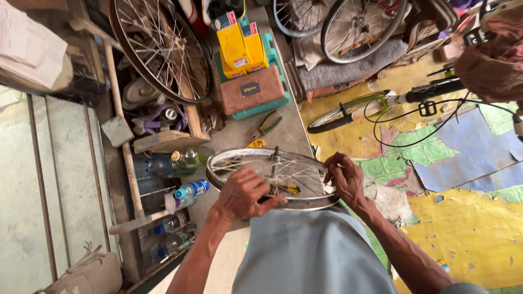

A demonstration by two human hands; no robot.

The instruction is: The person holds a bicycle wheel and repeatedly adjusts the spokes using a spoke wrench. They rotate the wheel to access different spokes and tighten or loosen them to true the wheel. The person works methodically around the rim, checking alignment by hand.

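Concrete floor runs under your lap, where the small spoked wheel (272,177) lies — your left hand (243,194) clenched around a tool at its spokes, your right hand (343,177) pinching the rim. Just left stand plastic bottles (182,161) — one holding yellowish liquid.

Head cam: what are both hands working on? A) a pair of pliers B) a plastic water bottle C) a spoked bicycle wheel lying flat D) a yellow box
C: the left hand and right hand both rest on the spoked wheel, which lies flat over the lap.
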